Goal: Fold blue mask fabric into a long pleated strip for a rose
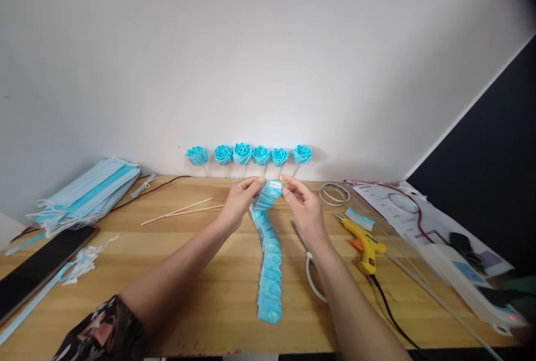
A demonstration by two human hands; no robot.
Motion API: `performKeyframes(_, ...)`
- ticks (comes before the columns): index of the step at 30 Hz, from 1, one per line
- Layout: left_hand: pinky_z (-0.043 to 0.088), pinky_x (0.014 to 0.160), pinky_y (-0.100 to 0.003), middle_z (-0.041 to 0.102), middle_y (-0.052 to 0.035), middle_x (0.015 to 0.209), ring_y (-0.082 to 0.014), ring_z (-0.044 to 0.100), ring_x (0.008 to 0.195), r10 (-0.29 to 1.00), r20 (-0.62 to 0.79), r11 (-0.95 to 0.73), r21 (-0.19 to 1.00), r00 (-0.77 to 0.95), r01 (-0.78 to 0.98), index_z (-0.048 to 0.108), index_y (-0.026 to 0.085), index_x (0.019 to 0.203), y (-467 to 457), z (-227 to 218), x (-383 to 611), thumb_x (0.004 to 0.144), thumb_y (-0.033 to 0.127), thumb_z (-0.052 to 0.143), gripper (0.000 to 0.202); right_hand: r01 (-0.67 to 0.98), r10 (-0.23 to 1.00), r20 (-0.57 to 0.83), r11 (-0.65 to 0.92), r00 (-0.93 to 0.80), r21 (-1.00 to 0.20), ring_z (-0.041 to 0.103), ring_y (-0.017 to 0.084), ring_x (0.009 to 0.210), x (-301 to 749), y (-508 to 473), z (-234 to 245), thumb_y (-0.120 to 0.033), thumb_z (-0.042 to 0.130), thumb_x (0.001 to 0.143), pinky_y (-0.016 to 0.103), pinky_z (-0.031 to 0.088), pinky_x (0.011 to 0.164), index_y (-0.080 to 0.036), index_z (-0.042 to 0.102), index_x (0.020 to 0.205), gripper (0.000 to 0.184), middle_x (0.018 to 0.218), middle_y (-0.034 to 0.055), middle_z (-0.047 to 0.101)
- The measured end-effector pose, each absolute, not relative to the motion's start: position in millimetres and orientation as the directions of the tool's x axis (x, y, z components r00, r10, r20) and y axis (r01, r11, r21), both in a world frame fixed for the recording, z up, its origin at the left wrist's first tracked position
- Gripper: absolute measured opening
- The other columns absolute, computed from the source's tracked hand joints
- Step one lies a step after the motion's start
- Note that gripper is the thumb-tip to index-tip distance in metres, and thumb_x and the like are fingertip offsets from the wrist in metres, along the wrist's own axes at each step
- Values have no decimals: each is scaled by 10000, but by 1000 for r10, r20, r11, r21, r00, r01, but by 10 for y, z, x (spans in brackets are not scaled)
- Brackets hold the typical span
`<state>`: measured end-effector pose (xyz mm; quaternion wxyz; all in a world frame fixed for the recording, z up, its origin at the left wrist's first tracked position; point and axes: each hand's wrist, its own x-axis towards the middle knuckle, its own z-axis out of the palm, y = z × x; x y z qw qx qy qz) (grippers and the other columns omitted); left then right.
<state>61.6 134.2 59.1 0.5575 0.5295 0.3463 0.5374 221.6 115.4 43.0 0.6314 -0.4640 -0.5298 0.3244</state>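
Note:
My left hand [239,200] and my right hand [302,205] pinch the far end of a long blue pleated strip [268,260] made of folded mask pieces. Both hands lift that end a little above the wooden table [201,272], while the rest of the strip trails toward me and lies flat. Fingers of both hands are closed on the top fold. Behind the hands, several finished blue fabric roses [243,154] on sticks lean against the white wall.
A stack of blue face masks [86,191] lies at the left, with a dark phone [37,269] and white ear-loop scraps [84,260]. Two thin sticks [180,210] lie left of my hands. Scissors [310,266], a yellow glue gun [365,242], a wire coil [334,194] and a power strip [469,283] sit at the right.

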Motion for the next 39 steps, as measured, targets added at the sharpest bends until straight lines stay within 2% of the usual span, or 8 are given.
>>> performKeyframes(4,381,631,-229,578,5,688,-108,479,652,959,183,-124,957,215,-262,663,143,752,1352,582,609,722,497,755,367,105,901,366,351,233,-931,644,170,804,2219,1148,430,-415,709,769,333,539,805,-197,729,1150,439,862,27,690)
performKeyframes(8,392,622,-237,603,-5,673,-113,496,635,963,166,-112,963,213,-243,658,142,696,1368,578,602,671,468,783,350,108,908,357,341,220,-934,650,179,817,2221,1145,424,-426,709,783,338,538,811,-202,738,1143,426,895,37,713)
performKeyframes(15,375,606,-234,591,0,617,-99,477,581,960,115,-40,959,257,-282,619,137,657,1400,553,585,701,442,758,339,-50,953,253,264,165,-963,662,182,849,2236,1190,347,-440,728,780,356,538,857,-212,736,1180,460,965,43,743)
performKeyframes(19,365,601,-227,567,12,604,-92,457,582,964,131,-64,958,230,-280,606,139,640,1391,546,597,703,440,760,344,-99,954,259,276,154,-956,668,189,898,2271,1208,326,-474,694,821,381,517,923,-222,725,1204,459,1026,61,748)
performKeyframes(25,359,600,-234,536,19,616,-99,444,600,968,137,-81,964,212,-252,614,144,660,1362,534,638,699,463,748,348,-19,949,267,273,166,-962,641,183,900,2238,1170,402,-432,774,717,341,534,864,-209,741,1161,498,955,39,708)
performKeyframes(28,353,594,-231,498,30,593,-92,426,587,968,143,-89,965,208,-248,578,150,628,1348,546,649,737,506,716,397,-4,946,275,280,173,-960,634,173,877,2223,1170,405,-411,757,721,332,533,860,-214,742,1151,473,940,33,696)
performKeyframes(34,405,606,-236,615,4,660,-107,510,610,968,104,-42,965,229,-259,659,144,694,1358,545,646,611,479,824,383,28,944,291,290,155,-957,617,163,806,2211,1182,370,-368,736,726,316,530,793,-213,749,1135,438,878,22,679)
performKeyframes(39,426,603,-244,628,-4,647,-114,528,595,968,105,-43,965,230,-258,658,147,676,1364,543,632,626,451,812,344,31,947,278,277,159,-960,626,168,813,2214,1169,373,-358,744,726,317,528,784,-211,758,1126,427,888,25,709)
